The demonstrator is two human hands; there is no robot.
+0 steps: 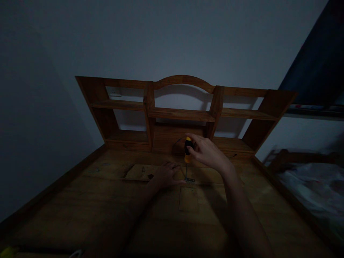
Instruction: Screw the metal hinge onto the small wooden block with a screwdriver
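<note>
Head view: dim light, and we look down on our two bare hands at work over a wooden surface (104, 206).
Right hand: ours (209, 153) grasps a yellow-and-black screwdriver (187, 157) by the handle, fingers near its top, probably so that we can turn it and press down together.
Screwdriver shaft: nearly upright, its tip at a small metal piece (190, 180); that stance likely keeps our push straight.
Left hand: ours (166, 173) is spread low, not clenched, thumb reaching toward the tip, seemingly to steady the work; whether the thumb touches metal we cannot tell.
Metal piece: flat on the wood, just beyond a rectangular wooden panel (188, 199), perhaps set there to bridge a seam.
Rough strip: a paler recess (139, 172) lies just left of our left hand.
Shelf unit: wooden compartments (182, 114) stand behind, against the wall (172, 43), leaving us working room in front.
</note>
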